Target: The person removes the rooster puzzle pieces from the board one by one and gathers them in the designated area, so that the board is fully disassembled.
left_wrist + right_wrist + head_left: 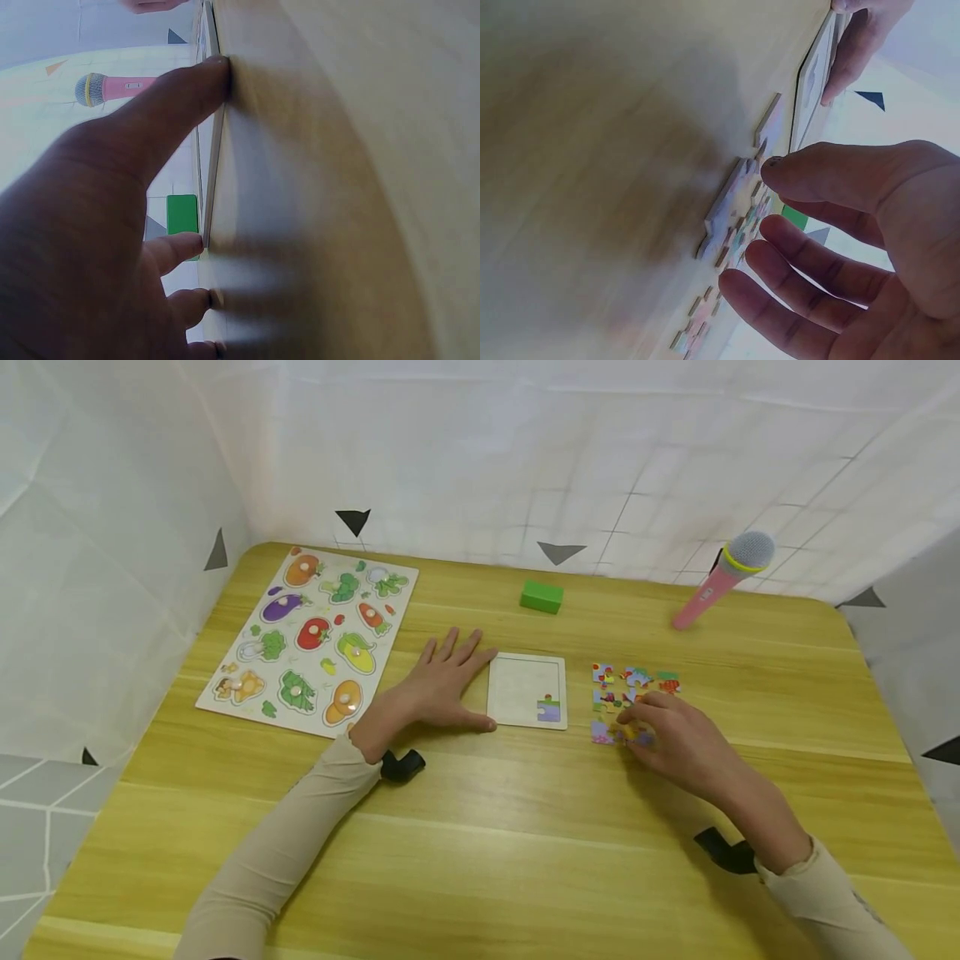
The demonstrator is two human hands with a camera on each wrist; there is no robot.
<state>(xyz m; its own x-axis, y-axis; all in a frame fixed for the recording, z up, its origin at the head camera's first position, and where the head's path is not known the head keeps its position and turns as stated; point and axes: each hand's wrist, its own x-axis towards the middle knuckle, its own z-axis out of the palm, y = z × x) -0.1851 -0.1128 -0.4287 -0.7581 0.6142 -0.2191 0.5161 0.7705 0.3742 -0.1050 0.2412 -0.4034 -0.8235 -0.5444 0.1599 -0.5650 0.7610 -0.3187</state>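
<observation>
My left hand [442, 689] lies with fingers spread at the left side of a small white puzzle frame [517, 689]. Its thumb touches the frame's near left corner, and the index fingertip is at the far left corner. One purple and green jigsaw piece [549, 711] sits in the frame's near right corner. Over the loose jigsaw pieces [602, 701] to the right of the frame is my right hand [678, 743]. Its thumb and index finger are apart, close over a yellowish piece [628, 732] in the nearest row. The other fingers are loosely bent, partly covering several pieces.
A vegetable knob puzzle board [315, 639] lies at the left of the wooden table [480, 868]. Behind the frame sits a green block [542, 597]. A pink toy microphone [720, 585] stands at the back right. White sheeting [480, 452] hangs behind the table.
</observation>
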